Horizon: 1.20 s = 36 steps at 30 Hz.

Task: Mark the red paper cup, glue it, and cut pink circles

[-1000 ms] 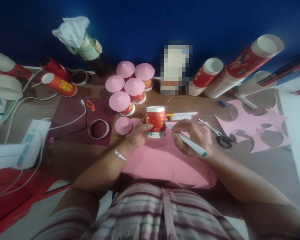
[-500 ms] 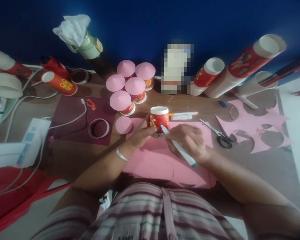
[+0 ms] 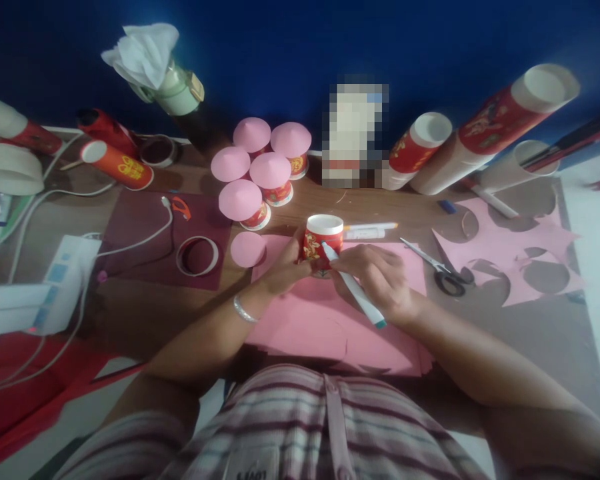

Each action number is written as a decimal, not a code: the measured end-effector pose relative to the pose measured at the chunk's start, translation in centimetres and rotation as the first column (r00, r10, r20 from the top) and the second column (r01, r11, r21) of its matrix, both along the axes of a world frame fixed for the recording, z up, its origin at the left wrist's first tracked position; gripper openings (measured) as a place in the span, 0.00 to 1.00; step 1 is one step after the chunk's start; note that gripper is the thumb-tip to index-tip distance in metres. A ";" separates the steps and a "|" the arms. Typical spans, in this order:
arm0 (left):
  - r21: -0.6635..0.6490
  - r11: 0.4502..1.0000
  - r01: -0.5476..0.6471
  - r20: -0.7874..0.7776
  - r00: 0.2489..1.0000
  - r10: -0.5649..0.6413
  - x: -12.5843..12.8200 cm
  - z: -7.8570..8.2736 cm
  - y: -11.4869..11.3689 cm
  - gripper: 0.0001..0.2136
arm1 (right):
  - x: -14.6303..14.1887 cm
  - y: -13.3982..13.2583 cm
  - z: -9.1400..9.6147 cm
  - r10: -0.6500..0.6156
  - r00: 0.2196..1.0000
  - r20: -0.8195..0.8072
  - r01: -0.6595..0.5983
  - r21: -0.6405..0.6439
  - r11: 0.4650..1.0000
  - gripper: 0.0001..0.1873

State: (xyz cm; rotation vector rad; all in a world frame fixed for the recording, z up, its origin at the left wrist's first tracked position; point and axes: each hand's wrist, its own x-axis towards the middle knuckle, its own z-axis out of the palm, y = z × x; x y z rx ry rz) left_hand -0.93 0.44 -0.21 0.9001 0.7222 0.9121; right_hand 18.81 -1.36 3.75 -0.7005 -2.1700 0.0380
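Note:
A short red cardboard tube [image 3: 316,245] with gold patterns and a white rim stands upright in my left hand [image 3: 286,265]. The fingers of that hand wrap round its left side and lower part. My right hand [image 3: 375,275] grips a white marker [image 3: 357,295] with a teal back end. The marker slants up to the left, its tip at the front of the tube; whether it touches the surface I cannot tell. Below both hands lie pink paper sheets [image 3: 300,327]. A pink paper disc [image 3: 249,249] lies left of my left hand.
Several red tubes with pink cone tops [image 3: 240,200] stand behind. Scissors [image 3: 445,277] and cut pink paper [image 3: 460,233] lie right. Pens [image 3: 365,232] lie behind the tube. Tall tubes [image 3: 495,127] stand back right; a ring [image 3: 197,257] and power strip [image 3: 63,287] are left.
The red tube has shifted slightly right and turned a little in my left hand. The marker's tip now sits higher against the tube's front, and its back end has risen slightly.

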 end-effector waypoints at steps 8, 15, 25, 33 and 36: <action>-0.003 1.000 -0.010 -0.008 1.000 0.010 -0.2 -0.5 -0.1 0.36 | -0.8 -0.1 0.9 0.026 0.999 -0.042 -0.027 -0.008 1.000 0.14; 0.007 0.997 -0.074 -0.005 0.997 0.074 -0.2 -0.4 -0.1 0.28 | -0.7 -0.3 1.0 0.066 0.997 -0.048 -0.069 -0.048 0.996 0.16; -0.041 0.994 -0.097 0.049 0.994 0.099 -0.3 -0.5 -0.3 0.26 | -0.9 -0.3 1.3 0.062 0.997 -0.043 -0.064 -0.044 0.997 0.15; -0.042 0.994 -0.099 0.039 0.994 0.101 -0.3 -0.2 -0.3 0.26 | -0.8 -0.3 1.1 0.048 0.999 -0.021 -0.048 -0.040 0.998 0.13; -0.049 0.995 -0.092 0.061 0.994 0.095 -0.2 0.2 -0.2 0.25 | -0.7 -0.3 1.1 0.044 0.999 -0.019 -0.044 -0.036 0.998 0.14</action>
